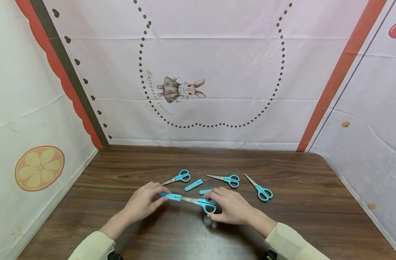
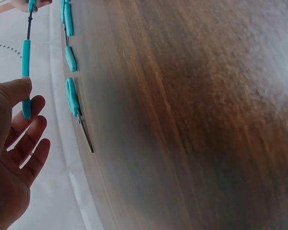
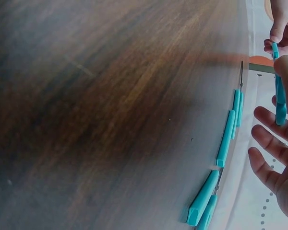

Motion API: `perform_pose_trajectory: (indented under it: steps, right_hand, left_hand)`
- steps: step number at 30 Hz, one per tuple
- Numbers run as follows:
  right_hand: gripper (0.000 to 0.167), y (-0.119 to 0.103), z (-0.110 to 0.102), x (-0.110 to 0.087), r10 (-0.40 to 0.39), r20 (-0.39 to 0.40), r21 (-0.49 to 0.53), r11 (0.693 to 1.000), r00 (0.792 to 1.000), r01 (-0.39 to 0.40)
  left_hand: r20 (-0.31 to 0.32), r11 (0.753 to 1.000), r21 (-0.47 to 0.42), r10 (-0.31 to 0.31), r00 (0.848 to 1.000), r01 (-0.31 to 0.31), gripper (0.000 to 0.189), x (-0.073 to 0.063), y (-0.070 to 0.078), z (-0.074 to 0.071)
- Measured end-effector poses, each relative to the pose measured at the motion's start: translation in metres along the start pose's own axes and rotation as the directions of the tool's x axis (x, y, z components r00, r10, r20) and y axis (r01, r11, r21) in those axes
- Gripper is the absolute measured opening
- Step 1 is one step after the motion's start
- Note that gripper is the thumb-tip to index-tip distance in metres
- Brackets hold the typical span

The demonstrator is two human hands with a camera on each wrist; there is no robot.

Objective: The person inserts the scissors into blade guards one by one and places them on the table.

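Observation:
My left hand (image 1: 141, 203) pinches a light blue blade cover (image 1: 174, 197) between thumb and fingers, its other fingers loosely bent in the left wrist view. Opposite it, my right hand (image 1: 232, 207) holds a pair of scissors (image 1: 202, 202) by the light blue handles. The blades point left, in line with the cover, and their tip meets its mouth; part of the metal (image 2: 30, 26) shows between cover and handles. Both wrist views show cover and scissors raised off the table. Behind my right fingertips lies another blue cover (image 1: 205, 192), partly hidden.
On the brown wooden table (image 1: 308, 216) lie uncovered scissors at the left (image 1: 183, 176), in the middle (image 1: 232, 180) and at the right (image 1: 264, 194). A loose cover (image 1: 193, 185) sits between the left and middle pairs. Printed cloth (image 1: 237, 72) hangs around the table.

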State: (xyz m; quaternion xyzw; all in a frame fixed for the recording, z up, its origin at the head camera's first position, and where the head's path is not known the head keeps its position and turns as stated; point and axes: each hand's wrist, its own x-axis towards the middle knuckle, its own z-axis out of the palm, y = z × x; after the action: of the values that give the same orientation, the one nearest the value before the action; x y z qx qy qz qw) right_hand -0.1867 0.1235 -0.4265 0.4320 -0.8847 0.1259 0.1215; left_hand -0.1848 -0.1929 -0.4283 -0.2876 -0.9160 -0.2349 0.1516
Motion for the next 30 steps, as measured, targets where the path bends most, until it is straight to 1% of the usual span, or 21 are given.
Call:
perform_pose_trajectory:
  steps: [12, 19, 24, 30]
  right_hand:
    - [0.048, -0.001, -0.001, 0.002, 0.004, 0.025, 0.005, 1.000, 1.000, -0.005]
    - [0.050, -0.001, 0.000, 0.003, -0.009, 0.015, -0.009, 1.000, 1.000, 0.009]
    - [0.050, -0.002, 0.001, 0.003, -0.002, 0.027, -0.009, 1.000, 1.000, 0.002]
    - [0.050, -0.002, 0.002, 0.004, -0.001, 0.040, -0.016, 1.000, 0.999, 0.002]
  left_hand:
    - [0.005, 1.000, 0.006, 0.012, 1.000, -0.012, 0.018, 0.003, 0.006, 0.002]
    - [0.027, 1.000, -0.005, -0.011, 1.000, 0.011, 0.018, 0.004, 0.009, 0.003]
    - [0.041, 0.999, -0.020, -0.025, 0.999, 0.026, 0.017, 0.004, 0.011, 0.004]
    - [0.039, 0.999, -0.024, -0.020, 0.999, 0.021, 0.018, 0.004, 0.012, 0.006]
